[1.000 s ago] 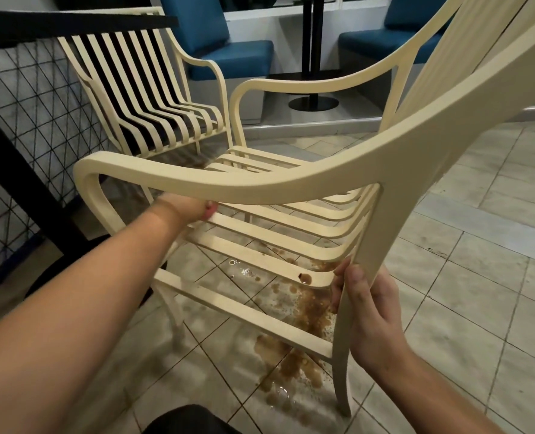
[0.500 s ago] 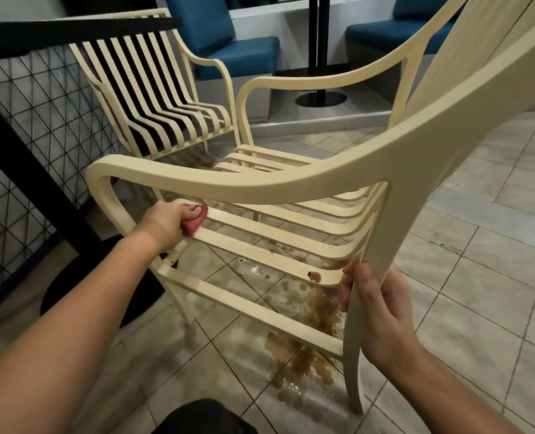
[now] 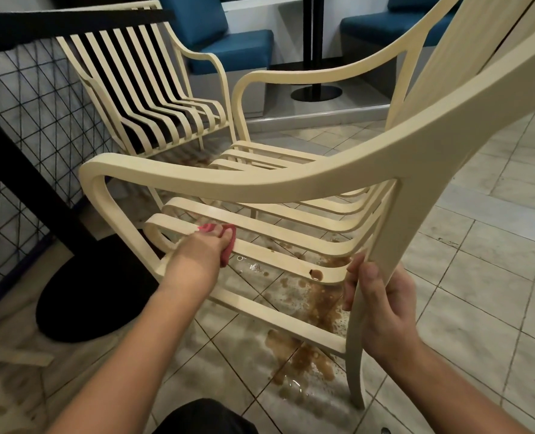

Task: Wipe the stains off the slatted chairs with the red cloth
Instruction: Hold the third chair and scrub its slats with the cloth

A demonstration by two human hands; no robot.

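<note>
A cream slatted chair (image 3: 260,180) fills the middle of the view, tilted toward me. My left hand (image 3: 202,249) grips the red cloth (image 3: 228,245) and presses it on a seat slat near the chair's front left. My right hand (image 3: 382,308) grips the near rear leg of the chair. A brown stain spot (image 3: 316,274) sits on a slat between my hands. A second cream slatted chair (image 3: 141,89) stands upright behind, at the upper left.
A brown spill (image 3: 307,349) with wet patches spreads over the tiled floor under the chair. A black table base (image 3: 87,296) and a wire mesh panel (image 3: 18,126) stand at the left. Blue upholstered seats (image 3: 228,48) and a black pedestal (image 3: 316,92) are at the back.
My left hand has slid with the red cloth to the right along the seat slats. My right hand keeps its grip on the leg. The view has shifted slightly.
</note>
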